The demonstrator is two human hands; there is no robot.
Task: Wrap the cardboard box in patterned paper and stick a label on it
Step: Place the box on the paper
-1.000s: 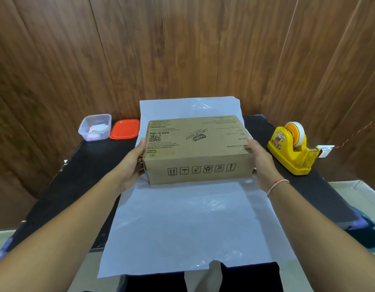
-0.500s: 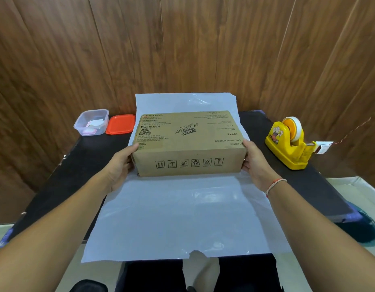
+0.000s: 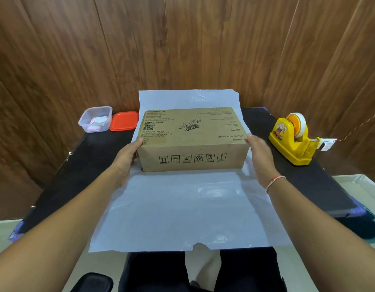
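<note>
while you stand over the black table, the white paper sheet lies flat across it, far edge curling up the wood wall, near edge hanging off the front. the cardboard box sits on the sheet's far half, print side up. your left hand grips its left end, thumb on top; your right hand grips the right end the same way. yellow tape dispenser is right of the box, well apart. red lid just left of the sheet, touching the clear tub with scraps inside.
</note>
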